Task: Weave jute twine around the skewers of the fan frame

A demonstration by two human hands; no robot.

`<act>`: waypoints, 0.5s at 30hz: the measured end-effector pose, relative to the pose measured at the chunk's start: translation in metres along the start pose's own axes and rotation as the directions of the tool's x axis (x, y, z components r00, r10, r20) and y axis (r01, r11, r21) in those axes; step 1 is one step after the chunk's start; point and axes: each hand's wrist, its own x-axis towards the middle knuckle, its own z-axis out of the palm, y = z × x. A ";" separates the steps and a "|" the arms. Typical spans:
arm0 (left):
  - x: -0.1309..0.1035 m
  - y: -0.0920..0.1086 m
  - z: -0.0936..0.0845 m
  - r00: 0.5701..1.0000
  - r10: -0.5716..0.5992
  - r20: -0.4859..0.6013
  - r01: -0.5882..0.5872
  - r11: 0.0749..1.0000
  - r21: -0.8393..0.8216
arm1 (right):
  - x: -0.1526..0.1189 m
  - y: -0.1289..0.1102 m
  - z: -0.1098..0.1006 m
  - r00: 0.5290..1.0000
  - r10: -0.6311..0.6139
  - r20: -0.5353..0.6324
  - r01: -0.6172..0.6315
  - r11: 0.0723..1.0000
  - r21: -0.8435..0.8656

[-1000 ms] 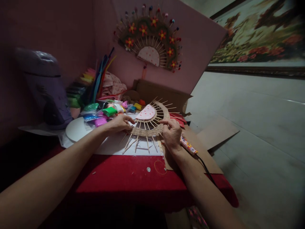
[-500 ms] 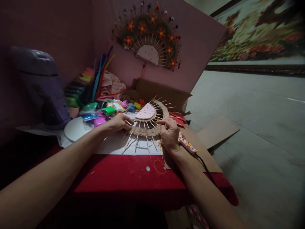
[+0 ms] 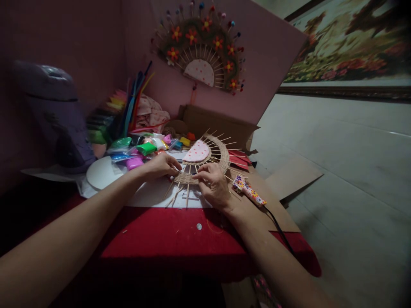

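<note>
A fan-shaped craft piece [image 3: 221,155] lies on white paper, with a twine-covered band, thin sticks radiating outward and a pink dotted half circle [image 3: 197,152] at its centre. My left hand [image 3: 163,166] pinches the band's left end between thumb and fingers. At the lower part of the band, my right hand [image 3: 213,184] has its fingers closed on the twine edge and covers some sticks. A glue gun with a colourful pattern [image 3: 249,191] rests on cardboard just right of my right hand.
Colourful clay packets [image 3: 147,149] and a white disc [image 3: 103,173] lie at the left, near a purple bottle-like object [image 3: 59,119]. A finished flowered fan [image 3: 205,38] hangs on the wall. Cardboard [image 3: 272,209] covers the right of the red-clothed table [image 3: 160,235].
My right hand has moved left along the band, toward my left hand, uncovering the glue gun's front. My left hand stays nearly in place.
</note>
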 end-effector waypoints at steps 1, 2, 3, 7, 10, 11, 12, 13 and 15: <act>0.000 0.000 -0.001 0.999 0.032 -0.017 -0.031 0.997 0.068 | 0.000 0.001 0.000 1.000 -0.001 0.010 0.001 1.000 -0.007; 0.000 0.000 -0.002 0.997 0.069 -0.031 -0.064 0.989 0.130 | -0.001 0.001 0.001 1.000 0.000 0.016 0.000 1.000 -0.013; 0.000 0.001 -0.003 0.993 0.109 -0.038 -0.100 0.978 0.182 | -0.001 0.002 0.001 1.000 0.005 0.018 -0.005 1.000 -0.018; -0.005 0.007 -0.003 0.978 0.197 0.065 -0.207 0.948 0.241 | -0.001 0.003 0.001 1.000 0.029 0.012 -0.029 0.999 -0.023; -0.010 0.013 0.002 0.961 0.235 0.144 -0.267 0.923 0.277 | 0.000 0.003 0.001 0.999 0.032 0.022 -0.031 0.999 -0.026; -0.011 0.014 0.004 0.954 0.255 0.158 -0.292 0.911 0.290 | 0.000 0.003 0.001 0.999 0.029 0.028 -0.028 0.999 -0.028; -0.012 0.015 0.006 0.945 0.278 0.169 -0.318 0.900 0.297 | 0.000 0.002 0.001 0.999 0.026 0.033 -0.025 0.999 -0.031; -0.013 0.016 0.008 0.936 0.303 0.180 -0.345 0.888 0.303 | -0.001 0.002 0.001 0.999 0.024 0.036 -0.023 0.999 -0.032; -0.013 0.017 0.011 0.916 0.352 0.193 -0.398 0.859 0.321 | -0.001 0.002 0.001 0.999 0.026 0.040 -0.025 0.999 -0.037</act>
